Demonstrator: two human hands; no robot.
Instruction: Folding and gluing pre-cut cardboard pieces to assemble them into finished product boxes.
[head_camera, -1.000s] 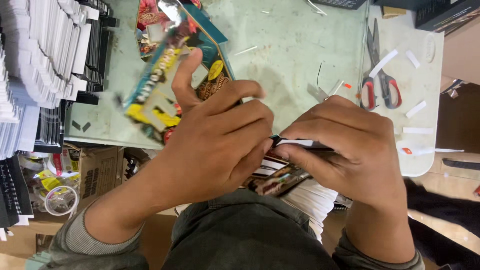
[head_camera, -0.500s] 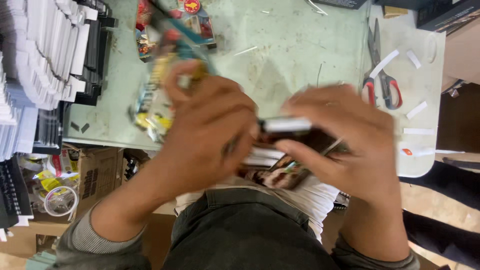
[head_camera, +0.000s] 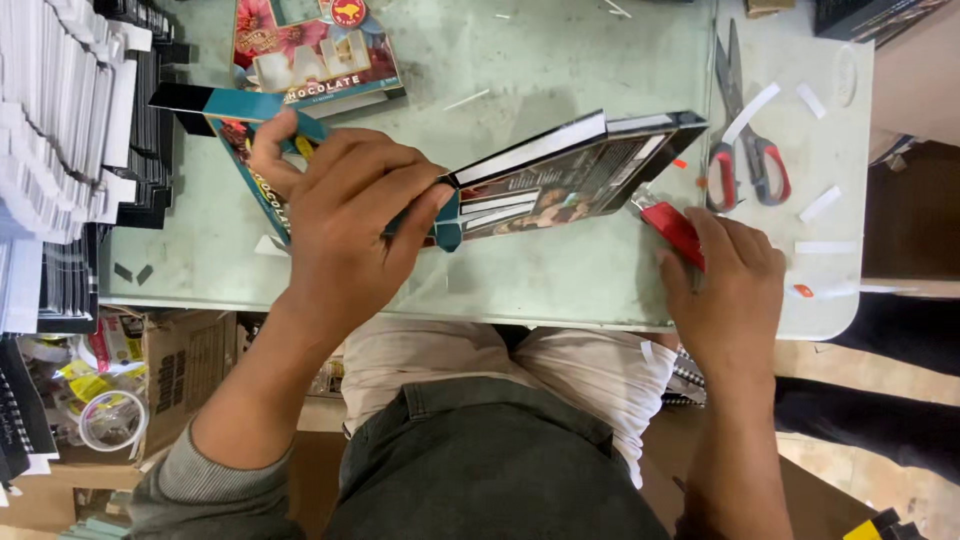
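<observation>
Left hand (head_camera: 345, 215) pinches a teal printed carton (head_camera: 330, 190) against the desk (head_camera: 560, 60). Right hand (head_camera: 725, 290) has closed its grip on a red utility knife (head_camera: 672, 230).

The pale green table (head_camera: 560, 60) carries red-handled scissors (head_camera: 745, 140) and white paper strips (head_camera: 750, 112). A printed flat carton (head_camera: 315, 50) lies at its far edge.

The tabletop (head_camera: 560, 60) is pale green. A teal-edged carton (head_camera: 250, 150) with flower print lies at upper left, and a dark printed packet (head_camera: 570, 175) with white edges at centre. The tool (head_camera: 672, 232) at right is red. The scissors (head_camera: 745, 140) have red-and-grey handles; white paper strips (head_camera: 750, 112) lie around them.
</observation>
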